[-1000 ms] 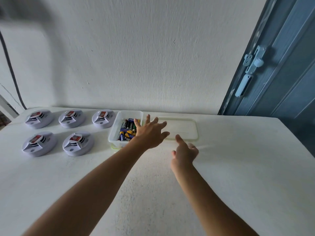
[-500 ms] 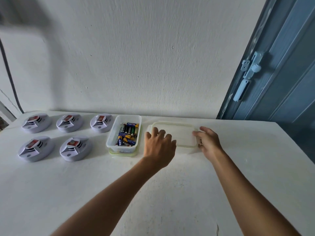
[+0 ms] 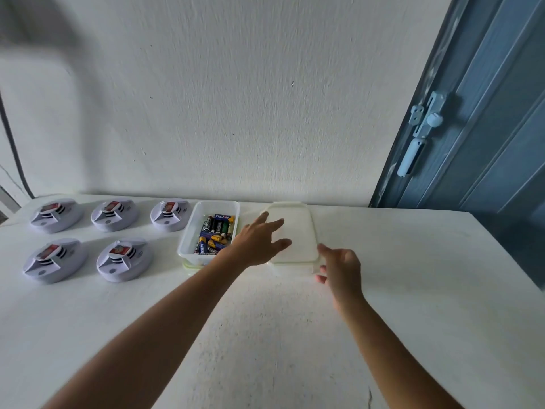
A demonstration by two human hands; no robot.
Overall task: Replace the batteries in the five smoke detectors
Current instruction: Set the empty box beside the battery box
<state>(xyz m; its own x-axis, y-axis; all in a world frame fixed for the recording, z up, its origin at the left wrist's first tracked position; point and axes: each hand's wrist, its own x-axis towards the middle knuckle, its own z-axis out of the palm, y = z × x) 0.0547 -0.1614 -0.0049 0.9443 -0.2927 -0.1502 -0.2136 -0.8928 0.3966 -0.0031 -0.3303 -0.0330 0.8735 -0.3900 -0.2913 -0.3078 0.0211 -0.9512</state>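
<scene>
Several white round smoke detectors with red-labelled batteries on top lie in two rows at the table's left. Beside them stands an open clear tub of batteries. Right of the tub sits a second clear box closed with a whitish lid, its long side running away from me. My left hand hovers over the lid's left edge with fingers spread; whether it touches the lid I cannot tell. My right hand is at the box's near right corner, index finger at the rim, the other fingers loosely curled.
The white table stands against a white textured wall. A blue door with a pale handle stands at the right, past the table's right edge. A dark cable runs down the wall at the far left.
The lidded box has turned from lying crosswise to lying lengthwise. My left hand moved from its near left corner to its left edge, and my right hand from its right end to its near right corner.
</scene>
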